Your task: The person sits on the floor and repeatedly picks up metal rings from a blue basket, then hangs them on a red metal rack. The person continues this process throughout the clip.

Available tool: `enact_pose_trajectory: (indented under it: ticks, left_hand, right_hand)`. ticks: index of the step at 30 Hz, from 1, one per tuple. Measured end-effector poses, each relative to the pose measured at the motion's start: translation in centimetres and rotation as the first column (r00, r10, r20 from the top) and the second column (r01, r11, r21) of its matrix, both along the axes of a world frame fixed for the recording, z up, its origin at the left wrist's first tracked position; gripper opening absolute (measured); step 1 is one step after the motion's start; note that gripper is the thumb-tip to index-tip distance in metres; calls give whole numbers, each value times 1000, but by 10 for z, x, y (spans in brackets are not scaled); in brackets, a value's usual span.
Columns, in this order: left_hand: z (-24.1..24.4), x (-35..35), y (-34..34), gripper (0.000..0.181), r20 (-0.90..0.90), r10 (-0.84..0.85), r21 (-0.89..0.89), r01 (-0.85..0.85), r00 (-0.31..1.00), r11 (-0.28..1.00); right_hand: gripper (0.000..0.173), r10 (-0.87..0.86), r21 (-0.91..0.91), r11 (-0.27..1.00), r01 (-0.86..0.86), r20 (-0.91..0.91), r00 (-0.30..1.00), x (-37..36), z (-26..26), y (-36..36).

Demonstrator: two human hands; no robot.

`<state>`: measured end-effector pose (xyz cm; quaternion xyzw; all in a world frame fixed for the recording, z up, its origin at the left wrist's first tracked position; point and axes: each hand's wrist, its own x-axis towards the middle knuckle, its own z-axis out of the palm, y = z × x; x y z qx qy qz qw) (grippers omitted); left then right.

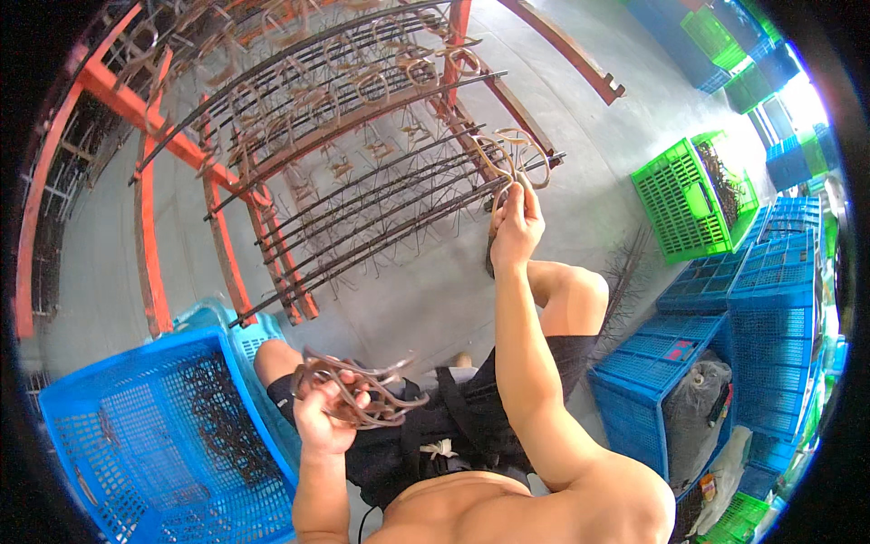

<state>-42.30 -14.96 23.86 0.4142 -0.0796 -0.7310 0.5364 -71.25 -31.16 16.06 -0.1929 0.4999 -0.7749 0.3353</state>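
My left hand is closed around a bundle of curved brown metal pieces, held above my lap. Raised and reaching forward, my right hand grips a looped metal piece between thumb and fingers, at the right end of the rack's lower dark rods. Whether that piece touches a rod I cannot tell. Similar looped pieces hang along the upper rods of the red metal rack. Thin wire hooks stick out from the lower rods.
A blue plastic basket with dark metal pieces in its bottom stands at my left. On the right are a green crate filled with dark pieces and several stacked blue crates. A red rack bar juts out at the top right.
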Motion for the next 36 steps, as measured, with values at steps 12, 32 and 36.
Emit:
enact_pose_trajectory:
  ticks: [12, 32, 36]
  left_hand:
    - [-14, -28, -37, 27, 128, -160, 125, 145, 979, 982]
    - [-25, -23, -49, 27, 120, -197, 23, 195, 973, 980]
    - [-28, -23, -49, 26, 122, -196, 30, 194, 973, 981]
  right_hand:
    - [13, 98, 193, 972, -134, 187, 977, -22, -9, -47]
    - [13, 101, 115, 982, -148, 340, 935, -27, -7, -45]
    - [16, 127, 93, 982, -165, 322, 938, -31, -12, -45]
